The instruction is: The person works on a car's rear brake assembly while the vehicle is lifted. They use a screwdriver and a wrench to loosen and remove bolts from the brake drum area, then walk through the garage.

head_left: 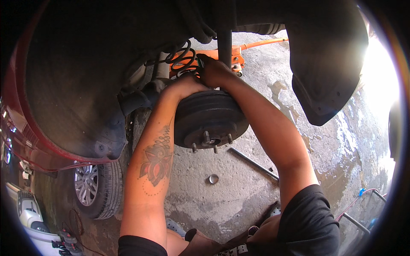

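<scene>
Both my arms reach up around a dark brake drum (209,117) with wheel studs, and my hands meet behind its upper edge. My left hand (191,85) rests close against the back of the drum, its fingers mostly hidden. Just above it, my right hand (215,73) is curled in shadow beside the coil spring (186,53). A small greenish edge shows at its fingers, too dark to make out what it belongs to. A dark upright strut (224,49) stands right behind my right hand.
An orange floor jack (238,57) sits under the car behind the spring. Dark wheel-arch liner (77,85) and a hanging flap (324,72) flank the work area. On the concrete lie a metal bar (254,163) and a small round cap (213,178). A removed wheel (110,187) is at left.
</scene>
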`<state>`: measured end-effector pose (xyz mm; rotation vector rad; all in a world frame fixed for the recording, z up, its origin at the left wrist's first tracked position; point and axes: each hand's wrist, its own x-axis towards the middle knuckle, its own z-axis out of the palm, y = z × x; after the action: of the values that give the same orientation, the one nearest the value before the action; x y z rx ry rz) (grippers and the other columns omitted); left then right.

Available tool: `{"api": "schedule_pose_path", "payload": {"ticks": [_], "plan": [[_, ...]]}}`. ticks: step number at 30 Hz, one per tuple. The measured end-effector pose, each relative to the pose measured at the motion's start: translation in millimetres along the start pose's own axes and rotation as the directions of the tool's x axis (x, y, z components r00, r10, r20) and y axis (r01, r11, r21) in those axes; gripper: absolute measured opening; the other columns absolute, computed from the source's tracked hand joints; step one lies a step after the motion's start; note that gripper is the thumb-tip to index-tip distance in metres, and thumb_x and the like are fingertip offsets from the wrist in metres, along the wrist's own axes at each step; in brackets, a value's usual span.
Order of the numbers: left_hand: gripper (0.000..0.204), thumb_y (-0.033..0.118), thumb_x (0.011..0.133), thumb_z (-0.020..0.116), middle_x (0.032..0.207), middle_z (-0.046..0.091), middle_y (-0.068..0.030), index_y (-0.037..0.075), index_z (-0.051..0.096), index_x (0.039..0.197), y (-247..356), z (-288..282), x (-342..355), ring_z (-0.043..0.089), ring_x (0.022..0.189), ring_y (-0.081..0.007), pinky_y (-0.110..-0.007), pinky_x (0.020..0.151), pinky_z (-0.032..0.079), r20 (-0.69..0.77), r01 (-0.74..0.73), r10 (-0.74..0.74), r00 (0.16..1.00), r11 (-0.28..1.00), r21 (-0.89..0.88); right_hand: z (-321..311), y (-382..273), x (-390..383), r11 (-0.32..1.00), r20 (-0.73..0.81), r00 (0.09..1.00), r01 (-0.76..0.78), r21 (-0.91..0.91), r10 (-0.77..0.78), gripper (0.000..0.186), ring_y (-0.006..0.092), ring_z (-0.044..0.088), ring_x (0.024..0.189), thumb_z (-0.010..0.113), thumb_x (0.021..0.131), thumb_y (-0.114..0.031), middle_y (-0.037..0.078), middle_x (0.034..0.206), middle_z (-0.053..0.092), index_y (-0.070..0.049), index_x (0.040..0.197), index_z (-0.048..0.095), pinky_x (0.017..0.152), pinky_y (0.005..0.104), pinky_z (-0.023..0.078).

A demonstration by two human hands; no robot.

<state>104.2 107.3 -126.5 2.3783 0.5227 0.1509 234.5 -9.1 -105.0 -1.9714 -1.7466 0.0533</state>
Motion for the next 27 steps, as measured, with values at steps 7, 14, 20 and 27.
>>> {"api": "schedule_pose_path", "payload": {"ticks": [7,14,20,27], "plan": [[0.07,0.03,0.068,0.083,0.132,0.061,-0.017,-0.004,0.062,0.125,12,2,0,0.058,0.121,-0.0241,-0.034,0.105,0.041,-0.024,-0.024,0.023,0.999,0.999,-0.026,22,17,16,0.993,0.034,0.999,-0.034,-0.117,0.038,0.064,0.0387,0.061,0.115,0.063,0.088,-0.037,0.032,0.132,0.052,0.01,0.13,0.051,0.099,0.0428,0.047],[0.073,0.034,0.066,0.083,0.13,0.062,-0.019,-0.004,0.062,0.124,22,-1,-5,0.061,0.116,-0.026,-0.034,0.099,0.046,-0.046,0.049,-0.045,0.998,0.993,0.105,9,10,3,0.997,0.062,0.997,-0.048,-0.06,0.051,0.058,0.0395,0.061,0.114,0.063,0.088,-0.033,0.032,0.128,0.054,0.01,0.126,0.053,0.098,0.0441,0.048],[0.068,0.032,0.068,0.081,0.127,0.064,-0.0192,-0.003,0.063,0.124,49,-4,-1,0.062,0.115,-0.0263,-0.035,0.099,0.047,0.042,0.193,-0.206,0.978,0.959,0.206,10,8,-1,0.999,-0.034,0.999,-0.006,-0.05,0.005,0.056,0.042,0.064,0.105,0.061,0.09,-0.027,0.032,0.115,0.062,0.011,0.127,0.045,0.089,0.0465,0.05],[0.067,0.031,0.068,0.081,0.127,0.064,-0.0173,-0.001,0.063,0.124,32,0,0,0.062,0.116,-0.0254,-0.035,0.099,0.047,0.015,0.063,-0.064,0.998,0.997,0.039,18,11,7,0.991,-0.042,0.992,-0.115,0.071,0.118,0.051,0.0417,0.064,0.105,0.065,0.088,-0.025,0.03,0.113,0.064,0.006,0.125,0.047,0.089,0.0474,0.05]]}}
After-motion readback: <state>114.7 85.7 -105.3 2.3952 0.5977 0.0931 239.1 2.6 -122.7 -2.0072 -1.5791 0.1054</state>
